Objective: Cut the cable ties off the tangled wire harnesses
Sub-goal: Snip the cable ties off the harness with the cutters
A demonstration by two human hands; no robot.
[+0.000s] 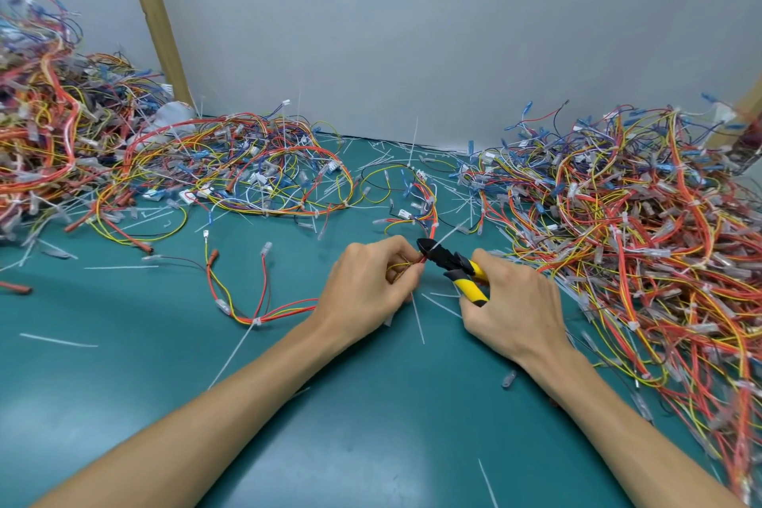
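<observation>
A teal mat [123, 384] lay before a grey wall [412, 33], with heaps of tangled harnesses [639, 239] on both sides. At the mat's middle the left hand [367, 285] pinched a red-and-yellow wire harness [284, 308]. The right hand [515, 305] gripped yellow-handled cutters [449, 260], their black nose at the harness beside a white cable tie [449, 234].

Free room: green mat [123, 404] front-left and front-centre, only stray cut ties [58, 340] lying flat. Right side blocked: wire pile [659, 239] runs from wall [412, 33] to near edge, right hand [515, 301] with cutters [453, 264] just beside it. Left pile [41, 115] and middle tangle [255, 173] fill the back. One harness [256, 321] loops across the mat left of the left hand [367, 285], which grips it.
</observation>
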